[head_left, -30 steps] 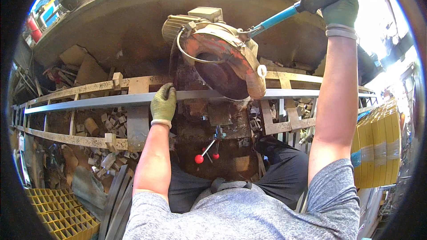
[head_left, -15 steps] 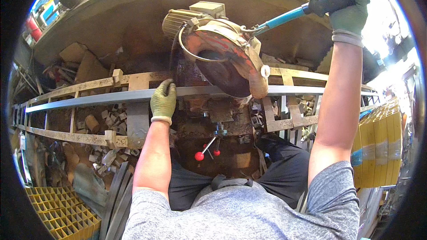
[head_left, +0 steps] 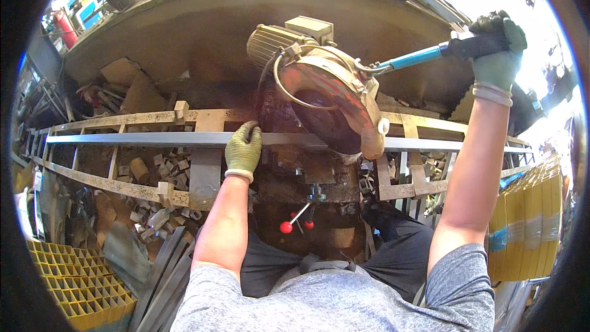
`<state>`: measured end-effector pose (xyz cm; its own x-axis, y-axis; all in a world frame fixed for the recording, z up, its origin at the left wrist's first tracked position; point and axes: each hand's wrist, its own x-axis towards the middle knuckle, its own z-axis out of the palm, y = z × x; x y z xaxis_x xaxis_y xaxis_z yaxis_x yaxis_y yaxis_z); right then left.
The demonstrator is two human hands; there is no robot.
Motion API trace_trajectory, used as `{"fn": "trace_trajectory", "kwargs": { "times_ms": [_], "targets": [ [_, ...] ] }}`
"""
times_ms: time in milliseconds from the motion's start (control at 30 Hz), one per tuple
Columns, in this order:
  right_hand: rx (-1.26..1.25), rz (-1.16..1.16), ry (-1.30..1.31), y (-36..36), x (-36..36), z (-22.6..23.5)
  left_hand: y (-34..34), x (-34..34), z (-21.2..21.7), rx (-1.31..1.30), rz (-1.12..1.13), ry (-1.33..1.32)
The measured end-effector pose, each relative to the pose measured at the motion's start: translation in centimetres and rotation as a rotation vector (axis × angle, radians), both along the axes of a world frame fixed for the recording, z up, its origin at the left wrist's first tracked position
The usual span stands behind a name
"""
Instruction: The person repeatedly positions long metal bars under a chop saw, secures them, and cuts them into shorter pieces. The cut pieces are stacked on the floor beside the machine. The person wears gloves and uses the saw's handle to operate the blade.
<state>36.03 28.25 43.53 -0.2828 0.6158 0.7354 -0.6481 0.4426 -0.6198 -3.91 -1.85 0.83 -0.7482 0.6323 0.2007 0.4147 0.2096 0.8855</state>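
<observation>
Dusty rails (head_left: 132,189) flank a grey bar (head_left: 144,139), crosswise under the nearer left hand (head_left: 243,149), curled on it; right hand (head_left: 499,52) clenches blue lever (head_left: 415,58)

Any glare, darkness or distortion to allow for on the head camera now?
Head view: glare whites out background beside the right hand, while the left hand shows clearly; head view: inside the saw, too dark for detail; head view: fisheye bends the rails, corners black.
</observation>
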Motion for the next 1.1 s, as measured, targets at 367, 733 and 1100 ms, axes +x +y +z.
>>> {"fn": "trace_trajectory", "kwargs": {
  "times_ms": [367, 733, 1100],
  "targets": [
    [-0.021, 0.099, 0.067, -1.3, 1.7, -2.1, 0.4, -0.8, -1.6, 0.018, 0.014, 0.023],
    [-0.044, -0.017, 0.12, -2.9, 3.8, -3.9, 0.2, -1.2, -1.7, 0.009, -0.008, 0.158],
    [0.105, -0.278, 0.165, -5.5, 1.5, -3.5, 0.5, -1.4, -1.7, 0.012, -0.049, 0.034]
  ]
}}
